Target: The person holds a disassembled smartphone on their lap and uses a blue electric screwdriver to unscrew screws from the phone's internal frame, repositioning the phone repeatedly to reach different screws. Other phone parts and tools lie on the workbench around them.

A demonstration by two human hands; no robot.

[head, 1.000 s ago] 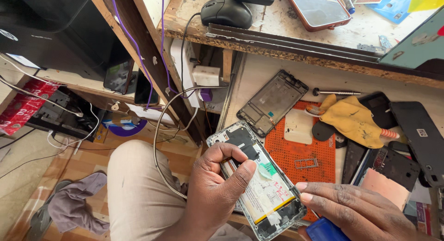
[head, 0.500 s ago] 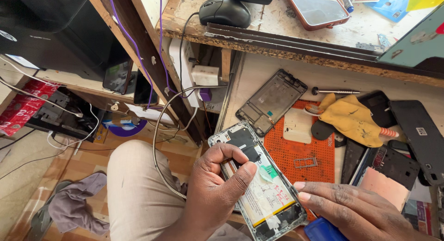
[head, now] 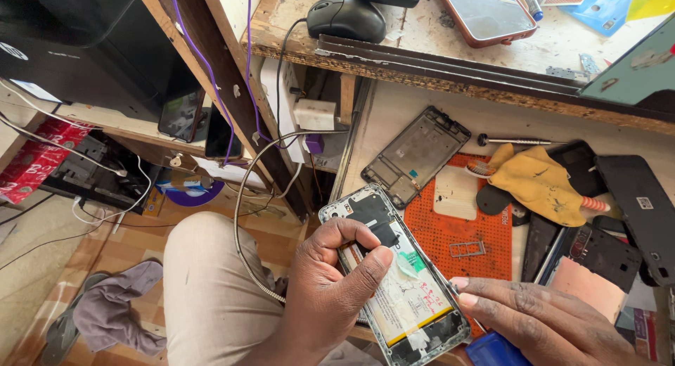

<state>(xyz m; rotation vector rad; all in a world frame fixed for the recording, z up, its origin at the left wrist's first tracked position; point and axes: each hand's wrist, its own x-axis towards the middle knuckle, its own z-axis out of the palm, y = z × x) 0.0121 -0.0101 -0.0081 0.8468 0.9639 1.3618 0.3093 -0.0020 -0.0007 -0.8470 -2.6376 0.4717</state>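
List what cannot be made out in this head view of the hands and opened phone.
- Left hand covers the left edge of the opened silver-framed phone.
- Right hand: wrist cut by the frame's bottom edge; whether its fingertips hold a tool is too small to tell.
- Blue object cut by the bottom edge; kind unclear.
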